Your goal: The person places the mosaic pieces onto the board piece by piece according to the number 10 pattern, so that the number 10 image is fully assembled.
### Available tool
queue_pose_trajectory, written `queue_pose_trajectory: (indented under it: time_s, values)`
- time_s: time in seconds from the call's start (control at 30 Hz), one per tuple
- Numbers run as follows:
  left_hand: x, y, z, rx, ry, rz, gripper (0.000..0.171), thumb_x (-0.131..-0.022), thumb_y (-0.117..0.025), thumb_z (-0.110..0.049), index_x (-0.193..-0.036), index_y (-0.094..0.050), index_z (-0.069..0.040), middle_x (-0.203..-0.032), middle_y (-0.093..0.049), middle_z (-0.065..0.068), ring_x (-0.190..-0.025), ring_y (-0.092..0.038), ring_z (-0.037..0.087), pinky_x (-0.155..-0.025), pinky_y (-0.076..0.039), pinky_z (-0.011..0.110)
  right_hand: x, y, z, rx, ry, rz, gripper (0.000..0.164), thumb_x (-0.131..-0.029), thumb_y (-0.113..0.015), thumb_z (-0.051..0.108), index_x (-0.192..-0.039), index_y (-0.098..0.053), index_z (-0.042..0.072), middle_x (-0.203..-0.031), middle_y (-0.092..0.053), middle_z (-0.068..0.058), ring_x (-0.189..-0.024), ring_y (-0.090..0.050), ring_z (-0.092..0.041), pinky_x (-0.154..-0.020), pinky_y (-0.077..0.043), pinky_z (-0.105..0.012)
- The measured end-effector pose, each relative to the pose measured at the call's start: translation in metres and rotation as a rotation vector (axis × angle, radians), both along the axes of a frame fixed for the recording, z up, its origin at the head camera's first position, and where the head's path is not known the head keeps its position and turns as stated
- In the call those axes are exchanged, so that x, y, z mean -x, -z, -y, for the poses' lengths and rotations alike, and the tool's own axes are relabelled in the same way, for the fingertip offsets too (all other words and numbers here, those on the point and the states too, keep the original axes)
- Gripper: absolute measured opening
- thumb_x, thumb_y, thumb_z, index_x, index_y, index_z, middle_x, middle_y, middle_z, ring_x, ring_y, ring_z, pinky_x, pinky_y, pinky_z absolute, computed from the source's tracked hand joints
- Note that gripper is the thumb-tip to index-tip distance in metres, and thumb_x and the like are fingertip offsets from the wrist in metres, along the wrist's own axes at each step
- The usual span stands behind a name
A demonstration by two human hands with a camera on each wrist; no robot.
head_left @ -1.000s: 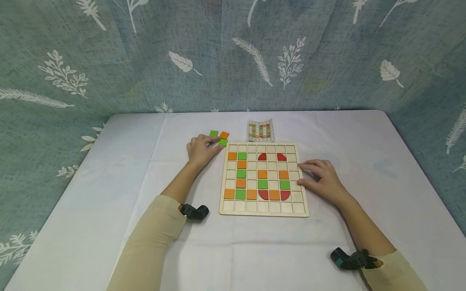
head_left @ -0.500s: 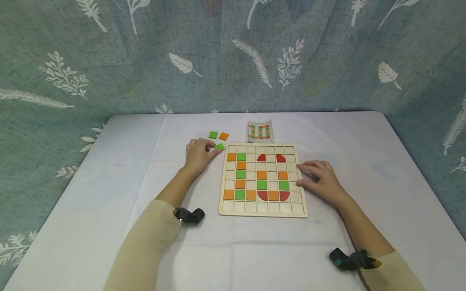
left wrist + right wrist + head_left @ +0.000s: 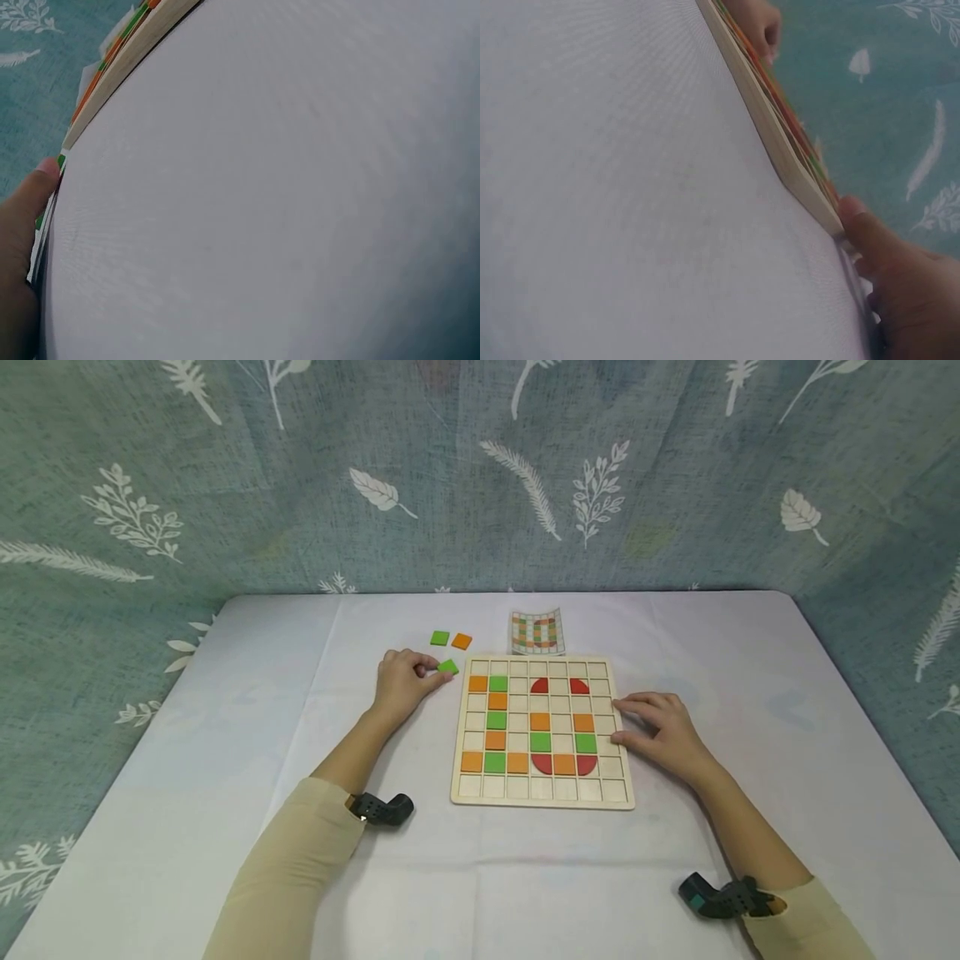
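Observation:
In the head view, my left hand (image 3: 401,683) pinches a green square tile (image 3: 447,667) between thumb and fingers, just off the upper left corner of the wooden grid board (image 3: 517,798). My right hand (image 3: 662,727) lies along the board's right side, with thumb and fingertips touching its edge. Orange squares, green squares and red quarter-round pieces fill some of the board's cells. The left wrist view catches the left thumb (image 3: 34,191) with a sliver of green beside it. In the right wrist view, the right thumb (image 3: 862,229) rests on the board's rim.
Behind the left hand lie a loose green tile (image 3: 439,638) and an orange tile (image 3: 462,642). A card printed with a coloured grid pattern (image 3: 536,632) stands at the board's back edge. White cloth covers the table (image 3: 420,893); a leaf-patterned curtain (image 3: 450,527) hangs behind.
My left hand has drawn the green tile away from the other two loose tiles, toward me and slightly left. The right hand stays at the board's edge.

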State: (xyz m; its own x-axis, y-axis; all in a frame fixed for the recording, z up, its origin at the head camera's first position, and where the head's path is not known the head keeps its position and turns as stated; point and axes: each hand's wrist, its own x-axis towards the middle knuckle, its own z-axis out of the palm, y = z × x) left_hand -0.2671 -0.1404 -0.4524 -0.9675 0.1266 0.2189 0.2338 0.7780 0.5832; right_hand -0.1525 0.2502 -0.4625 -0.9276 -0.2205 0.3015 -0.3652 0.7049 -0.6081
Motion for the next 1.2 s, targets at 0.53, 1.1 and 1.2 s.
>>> queue_pose_trajectory:
  time_s: [0.53, 1.1, 1.2]
  values:
    - [-0.009, -0.01, -0.021, -0.138, 0.099, -0.034, 0.03, -0.075, -0.08, -0.03, -0.09, -0.07, -0.005, -0.075, -0.052, 0.004, -0.082, -0.039, 0.021, -0.075, -0.029, 0.032, 0.003, -0.002, -0.002, 0.0, -0.019, -0.017, 0.051, -0.071, -0.082, 0.022, -0.117, -0.066, 0.006, -0.118, -0.059, -0.016, -0.112, -0.042, -0.032, -0.093, -0.03, -0.05]
    - [-0.032, -0.041, -0.071, -0.192, 0.305, -0.002, 0.026, -0.076, -0.08, -0.027, -0.089, -0.071, -0.007, -0.071, -0.051, 0.001, -0.089, -0.043, 0.021, -0.082, -0.032, 0.035, 0.0, 0.0, -0.001, 0.011, -0.012, -0.017, 0.05, -0.071, -0.082, 0.018, -0.117, -0.066, 0.005, -0.117, -0.059, -0.017, -0.111, -0.042, -0.033, -0.092, -0.029, -0.051]
    - [-0.033, -0.043, -0.077, -0.195, 0.317, 0.004, 0.025, -0.077, -0.079, -0.027, -0.09, -0.072, -0.007, -0.071, -0.05, 0.001, -0.087, -0.043, 0.02, -0.077, -0.032, 0.034, -0.001, 0.0, 0.0, 0.013, -0.012, -0.013, 0.049, -0.072, -0.081, 0.019, -0.117, -0.066, 0.005, -0.117, -0.059, -0.017, -0.111, -0.042, -0.033, -0.091, -0.03, -0.05]
